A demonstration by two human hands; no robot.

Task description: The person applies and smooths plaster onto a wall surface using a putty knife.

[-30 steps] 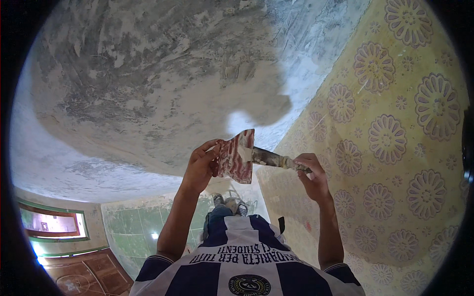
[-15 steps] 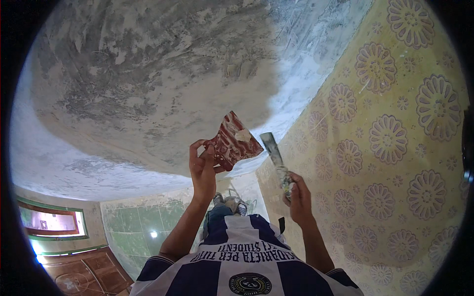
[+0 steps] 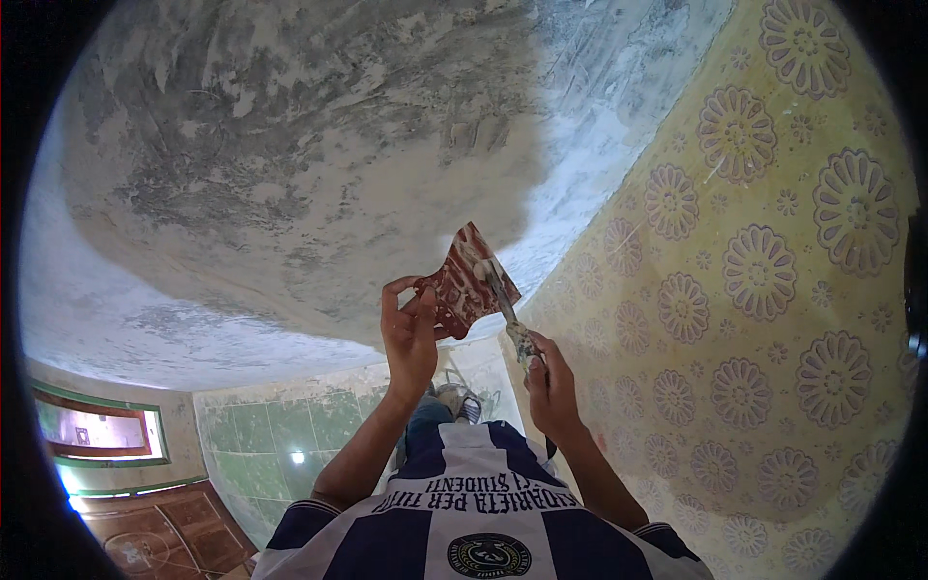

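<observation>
My left hand (image 3: 410,333) is closed on the narrow end of a flat red-brown plastic spreader (image 3: 462,287), smeared with whitish putty. In my right hand (image 3: 551,387) is a putty knife (image 3: 517,333), its handle crusted with pale filler. The knife's blade lies against the face of the spreader, beside a small lump of putty (image 3: 483,270). Both tools are held up in front of a wall patched in grey and white (image 3: 319,193). My right fingers wrap round the knife's handle.
On the right runs a yellow wall (image 3: 715,319) with purple flower patterns. Green tiles (image 3: 261,435) cover a lower wall at the left. A window (image 3: 101,425) and a brown wooden door (image 3: 164,532) stand at the lower left.
My right hand has moved left, bringing the putty knife's blade from beside the spreader onto its face. My left hand has shifted slightly right with the spreader.
</observation>
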